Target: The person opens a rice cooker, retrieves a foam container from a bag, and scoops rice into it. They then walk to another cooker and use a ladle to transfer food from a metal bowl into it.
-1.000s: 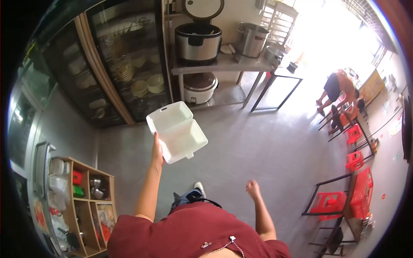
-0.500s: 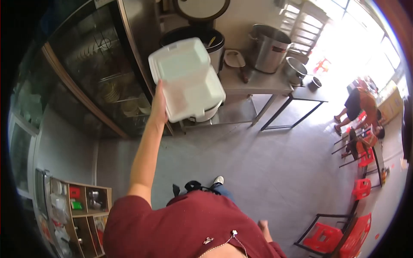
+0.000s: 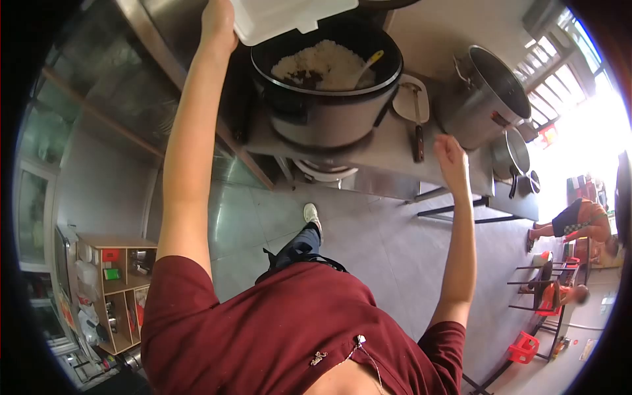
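Note:
At the top of the view my left hand (image 3: 219, 25) grips the edge of a white foam box (image 3: 283, 14), partly cut off by the frame. Below and right of the box is a large cooker (image 3: 322, 122) holding white rice (image 3: 326, 62) with a dark patch. A pale scoop with a yellow handle (image 3: 375, 58) stands in the rice. My right hand (image 3: 450, 153) is closed over the counter edge, near a dark-handled utensil (image 3: 419, 135) lying on a white tray (image 3: 411, 99); whether it holds anything is too small to tell.
A tall steel pot (image 3: 484, 99) stands right of the tray, with smaller pans (image 3: 510, 155) beyond it. A glass-doored cabinet (image 3: 99, 99) is on the left, a wooden shelf (image 3: 122, 289) lower left. Two people and red stools (image 3: 523, 347) are at the far right.
The cooker and counter are now closer. My left hand has moved up in view with the foam box. My right hand has risen from beside my body to the counter edge.

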`<state>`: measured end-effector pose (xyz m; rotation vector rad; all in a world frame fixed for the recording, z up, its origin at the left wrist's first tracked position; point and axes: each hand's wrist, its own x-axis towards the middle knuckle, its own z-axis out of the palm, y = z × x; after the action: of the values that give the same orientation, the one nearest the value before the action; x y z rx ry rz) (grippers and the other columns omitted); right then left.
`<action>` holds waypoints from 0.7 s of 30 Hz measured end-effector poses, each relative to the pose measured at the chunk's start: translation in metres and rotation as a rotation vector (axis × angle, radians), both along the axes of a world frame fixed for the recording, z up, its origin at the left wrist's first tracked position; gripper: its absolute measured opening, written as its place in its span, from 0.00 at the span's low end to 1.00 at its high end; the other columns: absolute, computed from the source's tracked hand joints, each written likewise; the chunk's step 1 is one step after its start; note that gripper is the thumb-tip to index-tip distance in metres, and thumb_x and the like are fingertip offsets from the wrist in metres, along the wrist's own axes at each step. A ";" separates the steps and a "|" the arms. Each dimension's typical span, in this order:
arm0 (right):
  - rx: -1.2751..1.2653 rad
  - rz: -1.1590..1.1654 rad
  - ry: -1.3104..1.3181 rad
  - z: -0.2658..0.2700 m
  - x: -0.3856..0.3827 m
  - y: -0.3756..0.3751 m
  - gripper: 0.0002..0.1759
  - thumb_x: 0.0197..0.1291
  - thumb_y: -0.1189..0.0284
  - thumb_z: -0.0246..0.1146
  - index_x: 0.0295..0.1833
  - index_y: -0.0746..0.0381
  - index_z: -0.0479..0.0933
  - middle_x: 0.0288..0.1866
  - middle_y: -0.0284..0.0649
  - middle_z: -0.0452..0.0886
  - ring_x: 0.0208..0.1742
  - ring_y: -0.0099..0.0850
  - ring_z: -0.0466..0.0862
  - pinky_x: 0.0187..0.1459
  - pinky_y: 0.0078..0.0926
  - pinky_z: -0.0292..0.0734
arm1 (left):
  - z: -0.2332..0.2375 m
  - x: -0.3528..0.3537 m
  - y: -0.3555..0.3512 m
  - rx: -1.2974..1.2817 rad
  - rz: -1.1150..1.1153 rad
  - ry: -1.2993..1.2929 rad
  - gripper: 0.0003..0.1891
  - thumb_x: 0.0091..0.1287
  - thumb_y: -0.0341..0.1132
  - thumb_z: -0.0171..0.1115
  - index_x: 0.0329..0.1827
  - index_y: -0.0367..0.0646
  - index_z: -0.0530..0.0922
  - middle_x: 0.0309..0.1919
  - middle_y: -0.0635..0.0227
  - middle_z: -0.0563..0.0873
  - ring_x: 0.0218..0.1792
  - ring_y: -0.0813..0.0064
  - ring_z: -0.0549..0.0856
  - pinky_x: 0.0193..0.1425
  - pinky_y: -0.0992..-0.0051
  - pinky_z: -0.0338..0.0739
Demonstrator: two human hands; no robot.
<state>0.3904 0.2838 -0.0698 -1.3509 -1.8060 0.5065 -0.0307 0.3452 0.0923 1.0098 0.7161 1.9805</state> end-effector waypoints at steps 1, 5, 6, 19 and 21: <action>-0.007 0.040 0.043 0.020 -0.016 0.023 0.10 0.55 0.70 0.56 0.40 0.65 0.74 0.25 0.41 0.75 0.24 0.26 0.74 0.28 0.23 0.69 | -0.005 -0.005 0.025 0.017 -0.026 0.015 0.29 0.64 0.53 0.44 0.57 0.35 0.66 0.52 0.58 0.75 0.51 0.65 0.75 0.56 0.69 0.68; 0.050 0.112 -0.230 0.068 -0.064 0.115 0.12 0.53 0.70 0.58 0.41 0.64 0.74 0.34 0.43 0.77 0.34 0.33 0.77 0.35 0.27 0.71 | -0.024 -0.009 0.104 -0.081 -0.010 -0.031 0.32 0.64 0.55 0.44 0.59 0.33 0.63 0.53 0.58 0.73 0.53 0.65 0.74 0.57 0.70 0.67; 0.119 0.143 -0.361 0.078 -0.081 0.134 0.12 0.52 0.69 0.58 0.40 0.63 0.74 0.35 0.42 0.77 0.38 0.34 0.76 0.39 0.29 0.70 | -0.030 -0.013 0.127 -0.136 -0.019 -0.054 0.32 0.64 0.54 0.44 0.59 0.33 0.63 0.54 0.58 0.73 0.53 0.65 0.74 0.57 0.70 0.67; -0.204 0.823 -1.243 0.018 -0.166 0.304 0.13 0.46 0.67 0.60 0.39 0.58 0.76 0.37 0.40 0.78 0.45 0.36 0.76 0.47 0.35 0.70 | -0.092 -0.011 0.206 -0.353 0.145 -0.080 0.32 0.63 0.54 0.45 0.59 0.34 0.63 0.55 0.57 0.72 0.54 0.64 0.72 0.58 0.70 0.64; -0.045 0.841 -1.329 0.049 -0.166 0.295 0.11 0.46 0.70 0.58 0.39 0.57 0.75 0.34 0.39 0.78 0.39 0.35 0.79 0.43 0.34 0.73 | -0.092 -0.008 0.204 -0.325 0.157 -0.072 0.32 0.63 0.54 0.46 0.59 0.33 0.62 0.54 0.56 0.73 0.54 0.65 0.73 0.57 0.70 0.65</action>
<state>0.2242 0.5786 -0.0210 -0.8716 -3.4976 -0.0409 -0.0388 0.5494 0.0001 0.7030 1.0631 1.9391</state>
